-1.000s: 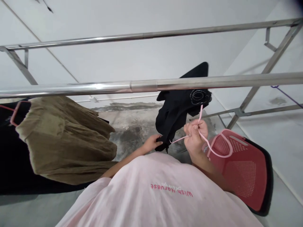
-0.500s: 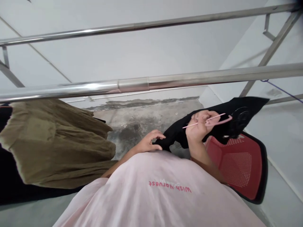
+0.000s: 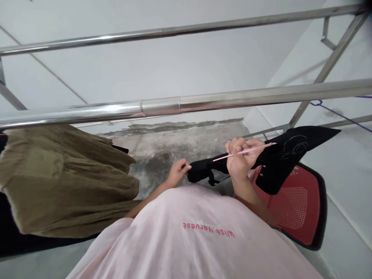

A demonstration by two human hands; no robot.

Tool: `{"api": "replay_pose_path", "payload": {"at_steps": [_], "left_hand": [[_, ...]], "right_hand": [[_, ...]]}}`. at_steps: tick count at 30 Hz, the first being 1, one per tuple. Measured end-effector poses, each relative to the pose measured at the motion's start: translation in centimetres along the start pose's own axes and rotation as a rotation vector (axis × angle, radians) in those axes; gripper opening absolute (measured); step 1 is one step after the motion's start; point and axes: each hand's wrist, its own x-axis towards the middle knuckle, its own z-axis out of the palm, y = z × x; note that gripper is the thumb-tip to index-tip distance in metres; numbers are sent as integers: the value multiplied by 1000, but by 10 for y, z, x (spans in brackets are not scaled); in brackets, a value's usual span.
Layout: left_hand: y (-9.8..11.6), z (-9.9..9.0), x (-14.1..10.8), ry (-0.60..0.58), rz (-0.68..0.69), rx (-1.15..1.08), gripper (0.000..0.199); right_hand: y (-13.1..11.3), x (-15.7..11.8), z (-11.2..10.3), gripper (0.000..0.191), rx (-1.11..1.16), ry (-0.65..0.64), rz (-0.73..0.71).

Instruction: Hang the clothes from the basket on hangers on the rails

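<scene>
Rack rail ahead, garment left, shirt over basket right

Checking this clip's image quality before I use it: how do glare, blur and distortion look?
Head view: glare streaks along the nearer steel rail; wide-angle distortion makes the pink T-shirt loom large; a dark smudge blurs the top right corner; the right hand and pink hanger look fairly sharp.

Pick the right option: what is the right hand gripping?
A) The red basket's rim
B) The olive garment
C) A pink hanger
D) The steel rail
C. The right hand pinches the pink plastic hanger between its fingers, just in front of the black garment.
</scene>
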Motion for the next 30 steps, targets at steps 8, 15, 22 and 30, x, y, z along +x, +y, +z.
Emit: {"api": "replay_pose_path", "payload": {"at_steps": [8,15,22,30], "left_hand": [[74,-41,-5,94,200,21,27],[59,-28,-14,-2,239,430,26],[60,-30,-17,207,294,504,33],[73,-6,-7,164,239,614,40]], "right_hand": [[18,-19,-22,29,-159,-155,44],[14,-10,-16,32,-43,132,106],[8,-18,-5,33,-62,79,136],[9,-29,0,18,-65,-9,158]]}}
